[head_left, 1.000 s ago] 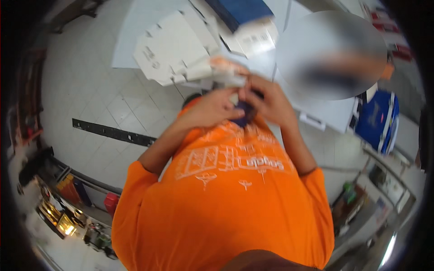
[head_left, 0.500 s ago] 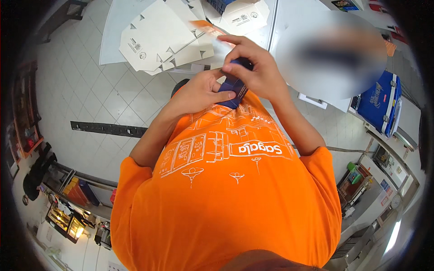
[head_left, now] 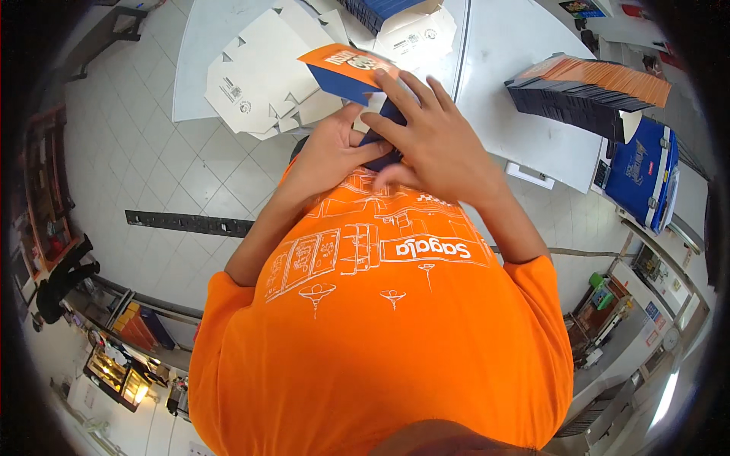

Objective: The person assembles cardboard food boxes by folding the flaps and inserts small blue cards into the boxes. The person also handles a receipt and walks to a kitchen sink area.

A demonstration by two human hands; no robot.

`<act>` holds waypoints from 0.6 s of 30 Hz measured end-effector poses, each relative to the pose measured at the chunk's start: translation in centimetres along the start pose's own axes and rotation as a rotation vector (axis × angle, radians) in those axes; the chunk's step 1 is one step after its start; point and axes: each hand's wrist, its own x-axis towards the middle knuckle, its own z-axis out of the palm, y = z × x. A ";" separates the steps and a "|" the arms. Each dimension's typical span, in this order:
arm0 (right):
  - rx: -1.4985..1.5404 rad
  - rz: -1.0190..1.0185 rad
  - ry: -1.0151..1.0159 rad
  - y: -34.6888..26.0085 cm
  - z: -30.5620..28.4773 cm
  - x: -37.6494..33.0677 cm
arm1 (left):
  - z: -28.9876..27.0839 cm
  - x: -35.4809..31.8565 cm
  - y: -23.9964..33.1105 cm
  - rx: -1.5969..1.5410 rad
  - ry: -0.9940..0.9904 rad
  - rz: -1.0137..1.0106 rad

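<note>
A small carton [head_left: 338, 82], dark blue with an orange printed flap, is held upright just in front of my orange shirt. Its upper flap stands open toward the table. My left hand [head_left: 327, 156] grips the lower part of the carton between thumb and fingers. Over the carton's right side spreads my right hand [head_left: 445, 144], its fingers apart and touching the blue panel, the thumb blurred by motion. Both hands hide much of the carton's lower body.
Flat white carton blanks [head_left: 262, 72] overlap on the white table [head_left: 494, 53]. Dark blue cartons [head_left: 380, 11] are stacked at its far edge. A long row of orange-and-blue flat cartons [head_left: 585, 83] lies at right, with a blue case [head_left: 637, 175] beside it.
The orange flap has swung into clearer view. My right hand has gone from a pinch on the carton to spread fingers, lower over its side. The row of cartons at right, blurred before, now shows.
</note>
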 end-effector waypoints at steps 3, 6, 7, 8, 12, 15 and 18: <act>-0.059 0.066 0.036 -0.1 0.0 0.7 | 1.0 0.9 0.9 0.062 0.054 0.221; -0.099 0.099 0.093 1.7 0.3 1.2 | 1.4 1.9 2.1 0.002 0.031 0.346; -0.011 0.126 0.214 2.9 0.1 1.2 | 1.7 1.8 3.2 0.068 0.054 0.394; 0.076 0.150 0.337 3.9 -0.1 0.9 | 1.2 2.1 4.5 0.073 0.043 0.399; 0.838 0.341 0.813 6.8 -0.3 -2.0 | -2.5 3.8 8.2 0.709 0.340 1.109; 1.463 0.217 1.038 6.8 0.8 -2.7 | -2.4 3.9 8.5 0.441 0.101 1.008; 1.766 0.343 1.022 7.9 1.9 -4.0 | -4.0 3.5 9.1 0.766 0.187 0.921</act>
